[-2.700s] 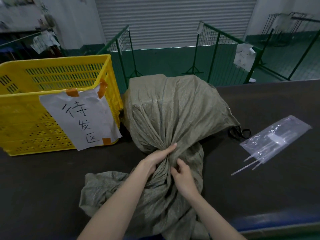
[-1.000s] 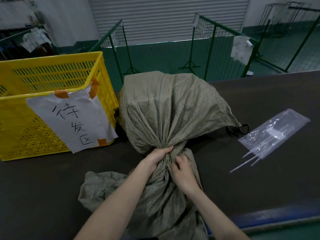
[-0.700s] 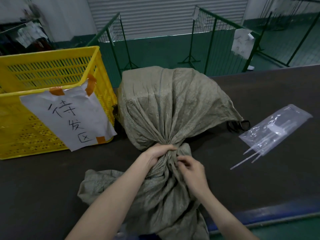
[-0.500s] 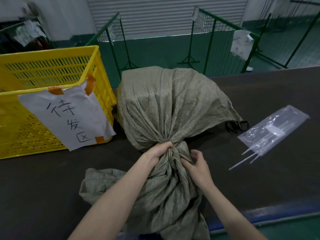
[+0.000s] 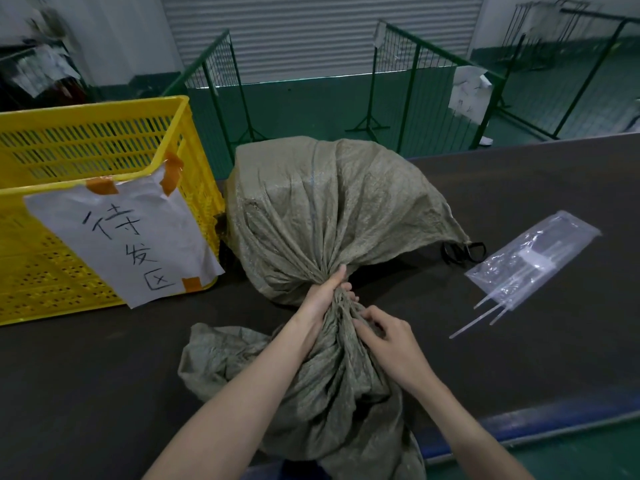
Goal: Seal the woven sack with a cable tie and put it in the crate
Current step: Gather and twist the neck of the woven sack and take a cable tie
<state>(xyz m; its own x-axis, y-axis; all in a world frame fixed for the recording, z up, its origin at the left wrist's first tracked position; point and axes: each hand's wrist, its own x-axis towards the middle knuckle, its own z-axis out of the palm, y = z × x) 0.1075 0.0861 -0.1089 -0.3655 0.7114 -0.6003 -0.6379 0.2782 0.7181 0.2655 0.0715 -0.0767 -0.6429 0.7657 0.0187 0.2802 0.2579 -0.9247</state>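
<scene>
Woven sack (image 5: 332, 209) sits on the dark desk (image 5: 519, 209), just right of the yellow crate (image 5: 104, 147), apparently touching it at the near corner. Full body lies toward the far side; gathered neck and loose mouth fabric trail toward the person.

Handling, my read:
- Cloth is soft, thin and crinkly. It bunches into tight pleats but looks springy, so the neck probably fans back open if let go.
- Weave looks slick; likely to slide under fingers unless squeezed hard.
- Body bulges with flat faces and a squared top edge, so probably a box or stacked goods inside. Weight unknown; assume bulky, maybe heavy.
- Not fragile as a skin. Contents unknown.
- Best hold: the pinched neck right where the pleats converge. Tie goes there too, hard against the body. For the lift, one hand on the neck and one under the body; the loose tail gives no control.

Hands now: left hand (image 5: 325, 294) is clamped around the neck at the choke point, thumb up. Right hand (image 5: 388, 336) is just below it, fingers curled into the folds, gathering slack. Both closed on fabric, close together.

Look: dull grey-green, faint blue seam line down the middle, radiating creases toward the neck, right corner pulled into a point.

Cable ties (image 5: 491, 311) are in a clear bag (image 5: 540, 254) on the desk to the right, well apart from the sack. None on the neck yet.
</scene>
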